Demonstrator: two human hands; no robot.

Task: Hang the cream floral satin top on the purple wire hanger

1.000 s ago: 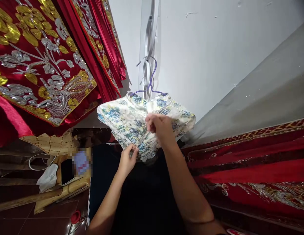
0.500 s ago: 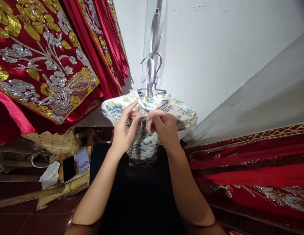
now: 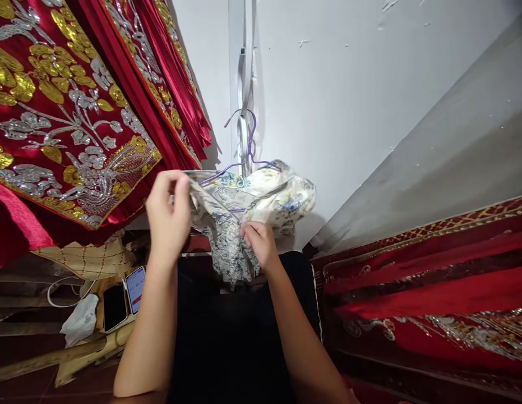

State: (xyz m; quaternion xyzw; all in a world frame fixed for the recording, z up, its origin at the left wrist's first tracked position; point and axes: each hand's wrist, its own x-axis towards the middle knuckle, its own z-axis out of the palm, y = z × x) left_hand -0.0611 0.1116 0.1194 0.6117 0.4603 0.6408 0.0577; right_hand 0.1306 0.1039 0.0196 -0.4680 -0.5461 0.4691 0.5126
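Observation:
A small cream shirt with a blue and yellow floral print hangs on a purple hanger. The neckline is parted at the front, and one bar of the hanger shows through the gap. My left hand pinches the neckline edge and stretches it out to the left and up. Lower down, near the bottom of the front opening, my right hand has its fingers closed on the fabric. The hanger's hook sits in a white ring-shaped holder against the wall.
Red cloths with gold and silver sequins hang at the left. More red embroidered fabric lies at the right, below a grey sheet. A phone, a dark device and a white plastic bag rest at the lower left.
My left hand has moved left, pulling the shirt's neckline wide. My right hand has gone down and slightly left. The neckline has opened, and the view has shifted a little.

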